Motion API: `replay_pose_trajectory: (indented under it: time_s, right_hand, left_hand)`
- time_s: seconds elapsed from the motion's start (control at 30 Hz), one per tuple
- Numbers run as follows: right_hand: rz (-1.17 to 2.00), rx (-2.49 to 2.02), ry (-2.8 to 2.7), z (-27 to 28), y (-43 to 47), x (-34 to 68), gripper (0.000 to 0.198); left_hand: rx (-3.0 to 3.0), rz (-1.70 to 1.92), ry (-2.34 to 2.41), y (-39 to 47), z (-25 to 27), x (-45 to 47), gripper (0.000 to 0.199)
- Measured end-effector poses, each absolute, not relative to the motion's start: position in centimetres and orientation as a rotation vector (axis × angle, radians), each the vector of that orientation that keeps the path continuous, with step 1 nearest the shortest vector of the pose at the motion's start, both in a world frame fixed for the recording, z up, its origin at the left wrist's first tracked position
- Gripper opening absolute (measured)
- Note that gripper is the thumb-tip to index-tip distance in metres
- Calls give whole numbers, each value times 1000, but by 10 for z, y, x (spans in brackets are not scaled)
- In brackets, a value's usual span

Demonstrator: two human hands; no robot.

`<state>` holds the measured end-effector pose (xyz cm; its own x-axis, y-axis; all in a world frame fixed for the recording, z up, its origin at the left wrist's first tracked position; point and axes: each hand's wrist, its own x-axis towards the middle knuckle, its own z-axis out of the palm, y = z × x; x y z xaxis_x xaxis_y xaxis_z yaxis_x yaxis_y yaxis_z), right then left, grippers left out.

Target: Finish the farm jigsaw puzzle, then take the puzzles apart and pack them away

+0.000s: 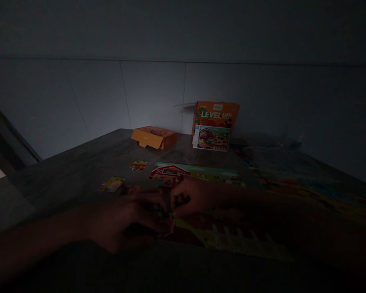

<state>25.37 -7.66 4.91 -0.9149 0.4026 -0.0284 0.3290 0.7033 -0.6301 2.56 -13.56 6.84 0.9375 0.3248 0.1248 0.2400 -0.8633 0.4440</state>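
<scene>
A farm-scene jigsaw puzzle (198, 235), partly joined, lies on the grey table with a red barn along its top and a pale fence at the bottom. At its left edge, my left hand (129, 217) is closed, its fingertips on a puzzle piece (171, 226) with a pinkish edge. My right hand (195, 197) reaches across the puzzle, fingers curled and pinched at the same spot. Dim light and the fingers hide most of that piece. Two loose pieces, a pale one (112, 184) and a red-and-green one (139, 165), rest left of the puzzle.
An open orange box (155, 137) lies at the back of the table (79, 162). Behind the puzzle stands a "LEVEL UP!" box (218, 110) with a picture card (212, 138) leaning on it. Clear plastic wrapping (280, 158) covers colourful printed material on the right. A wall borders the back.
</scene>
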Motion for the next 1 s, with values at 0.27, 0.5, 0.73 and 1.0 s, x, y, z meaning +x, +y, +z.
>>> replay_pose_trajectory:
  time_s: [0.27,0.5,0.73,1.0]
  right_hand:
    - [355,-423,-2920,70,-110,255,16]
    - [103,-469,-2983,56,-124,248,30]
    - [-143,-458,-3319,52,-126,242,19]
    - [333,-382,-3094,59,-112,249,33]
  left_hand:
    - [2679,301,395,-129,69,20,28]
    - [2690,238,407,-126,68,17,25]
    - [2681,250,379,-126,69,17,29]
    - [2811,287,528,-95,71,-11,18]
